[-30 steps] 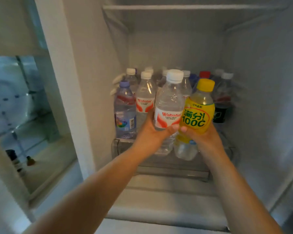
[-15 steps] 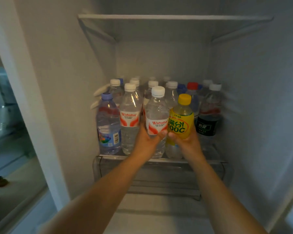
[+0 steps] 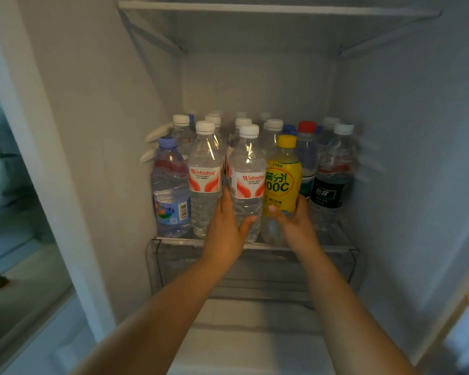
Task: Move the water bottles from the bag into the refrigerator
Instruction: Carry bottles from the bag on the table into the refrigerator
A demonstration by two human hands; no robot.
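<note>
Fingers (image 3: pixel 225 201) of both hands wrap two upright bottles on the shelf (image 3: pixel 333 246).

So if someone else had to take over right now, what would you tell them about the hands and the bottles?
Left hand: grips the clear plastic Wahaha water bottle with the white cap, standing at the front of the glass fridge shelf.
Right hand: grips the yellow-capped, yellow-labelled drink bottle beside it, also on the shelf.
Done: many bottles already stand in rows behind and beside these two.
Left: let go of both bottles and pull the hands out. The bag is out of view, so I cannot tell whether more remain.
</note>
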